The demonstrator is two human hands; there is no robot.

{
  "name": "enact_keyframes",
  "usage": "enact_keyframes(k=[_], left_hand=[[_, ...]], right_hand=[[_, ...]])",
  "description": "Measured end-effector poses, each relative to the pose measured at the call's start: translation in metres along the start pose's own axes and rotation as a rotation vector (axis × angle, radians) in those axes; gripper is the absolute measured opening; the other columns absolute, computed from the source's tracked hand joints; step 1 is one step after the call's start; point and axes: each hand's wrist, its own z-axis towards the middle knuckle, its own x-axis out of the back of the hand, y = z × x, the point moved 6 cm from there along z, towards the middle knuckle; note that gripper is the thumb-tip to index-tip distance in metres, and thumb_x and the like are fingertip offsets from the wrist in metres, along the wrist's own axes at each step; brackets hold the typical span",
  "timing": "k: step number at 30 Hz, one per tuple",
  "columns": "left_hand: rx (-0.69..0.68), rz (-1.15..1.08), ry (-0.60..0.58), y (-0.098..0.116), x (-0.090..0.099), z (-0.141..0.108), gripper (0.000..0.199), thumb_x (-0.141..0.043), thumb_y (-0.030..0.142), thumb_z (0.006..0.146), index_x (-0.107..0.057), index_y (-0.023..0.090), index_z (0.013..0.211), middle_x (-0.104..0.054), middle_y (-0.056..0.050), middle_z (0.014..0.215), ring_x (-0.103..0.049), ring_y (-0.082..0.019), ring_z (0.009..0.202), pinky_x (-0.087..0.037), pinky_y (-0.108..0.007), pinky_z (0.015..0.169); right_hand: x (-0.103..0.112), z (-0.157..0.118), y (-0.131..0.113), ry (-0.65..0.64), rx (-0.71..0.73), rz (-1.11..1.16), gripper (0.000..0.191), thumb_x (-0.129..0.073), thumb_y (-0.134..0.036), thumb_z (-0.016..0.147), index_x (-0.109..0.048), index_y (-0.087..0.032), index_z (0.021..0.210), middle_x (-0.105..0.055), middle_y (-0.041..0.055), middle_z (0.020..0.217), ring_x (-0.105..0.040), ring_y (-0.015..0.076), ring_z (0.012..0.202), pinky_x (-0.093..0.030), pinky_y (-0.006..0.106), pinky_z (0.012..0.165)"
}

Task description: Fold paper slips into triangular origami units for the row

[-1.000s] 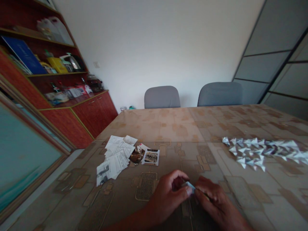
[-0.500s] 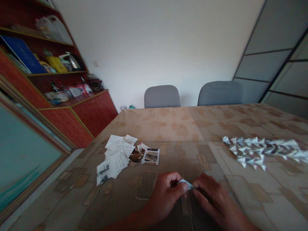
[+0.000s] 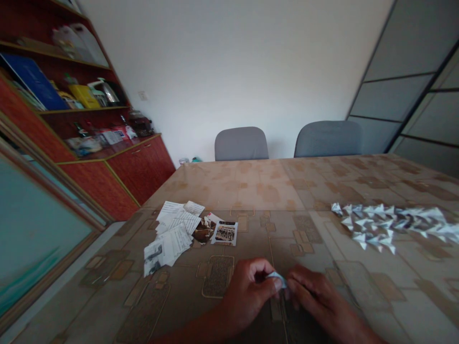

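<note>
A small folded piece of pale paper (image 3: 277,277) is held above the table near its front edge. My left hand (image 3: 249,289) pinches it between thumb and index finger. My right hand (image 3: 317,291) is closed at the paper's right end, thumb and fingers pressed together there; the fingertips hide that end. To the left lies a loose pile of printed paper pieces (image 3: 175,234), with a small photo cutout (image 3: 225,233) at its right side. Rows of folded pointed paper pieces (image 3: 383,222) stand on the right part of the table.
The patterned table (image 3: 247,184) stretches ahead to two grey chairs (image 3: 241,143) by the white wall. A red-brown cabinet (image 3: 143,165) with shelves of bottles, a kettle and a blue folder stands at the left. Grey panelled doors (image 3: 390,98) are at the right.
The folded paper has tilted and shows less of itself between my fingers. My right hand has shifted slightly down, its fingers bunched closer to the left thumb.
</note>
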Motion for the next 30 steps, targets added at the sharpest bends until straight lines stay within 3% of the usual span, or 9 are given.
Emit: enact_keyframes(k=[4,12,18,26,30], left_hand=[[0.002,0.043,0.021,-0.001,-0.003,-0.001,0.019,-0.061,0.028,0.071,-0.058,0.014,0.059,-0.052,0.002,0.055,-0.046,-0.012,0.056,-0.033,-0.023,0.054],[0.046,-0.157,-0.004,-0.003,-0.001,0.005,0.021,-0.069,0.033,0.068,-0.061,0.013,0.070,-0.063,-0.002,0.067,-0.057,-0.015,0.066,-0.041,-0.024,0.064],[-0.049,0.178,0.066,0.003,0.003,-0.002,0.014,-0.061,0.023,0.073,-0.060,0.014,0.062,-0.052,0.003,0.057,-0.047,-0.012,0.058,-0.033,-0.022,0.056],[-0.121,0.197,0.089,0.007,0.006,0.000,0.012,-0.065,0.024,0.075,-0.065,0.014,0.070,-0.060,0.000,0.065,-0.053,-0.014,0.064,-0.038,-0.022,0.062],[-0.166,0.296,0.105,0.014,0.007,-0.005,0.013,-0.065,0.022,0.076,-0.064,0.015,0.065,-0.059,0.001,0.061,-0.054,-0.014,0.062,-0.036,-0.022,0.061]], right_hand=[[-0.001,0.001,0.000,0.051,0.065,-0.083,0.042,-0.041,-0.038,0.094,-0.047,-0.019,0.057,-0.050,-0.0013,0.059,-0.050,0.0133,0.057,-0.039,0.022,0.054],[0.007,0.001,-0.002,0.152,0.072,-0.074,0.037,-0.039,-0.031,0.096,-0.051,-0.019,0.062,-0.053,-0.0003,0.064,-0.053,0.0133,0.057,-0.042,0.022,0.055],[0.011,0.000,-0.008,0.180,0.082,-0.089,0.011,-0.053,-0.027,0.088,-0.059,-0.022,0.080,-0.063,0.0014,0.076,-0.061,0.0176,0.073,-0.048,0.025,0.066],[0.011,0.000,-0.001,0.189,0.022,0.129,0.018,-0.050,-0.031,0.090,-0.055,-0.021,0.075,-0.058,-0.0015,0.069,-0.060,0.0155,0.068,-0.048,0.022,0.062],[0.009,-0.001,-0.003,0.169,0.061,0.056,0.014,-0.050,-0.027,0.089,-0.054,-0.021,0.077,-0.058,-0.0011,0.071,-0.059,0.0155,0.067,-0.047,0.023,0.061]])
